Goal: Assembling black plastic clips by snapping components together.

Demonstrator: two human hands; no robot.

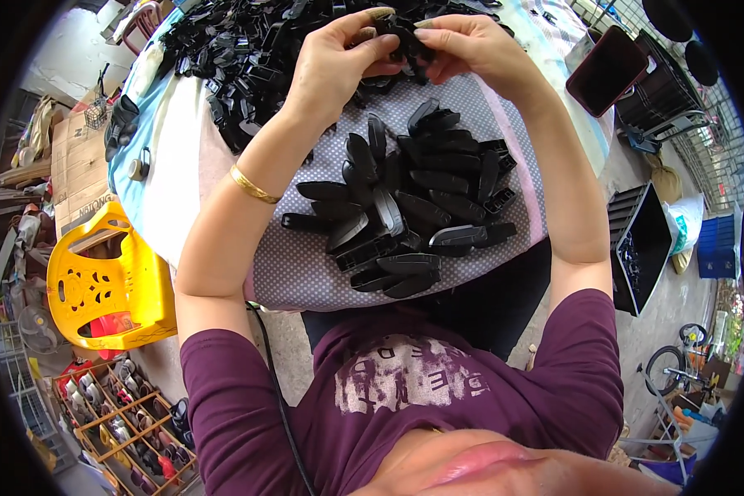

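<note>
Head view: both hands' fingers [364, 37] pinch one black plastic part [405, 41] between crowded piles.

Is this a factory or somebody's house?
Probably a home workspace, not a factory. Heaps of black plastic parts cover a cloth-covered table, and nearby stand a shoe rack, a yellow plastic stool and a bicycle.
</note>
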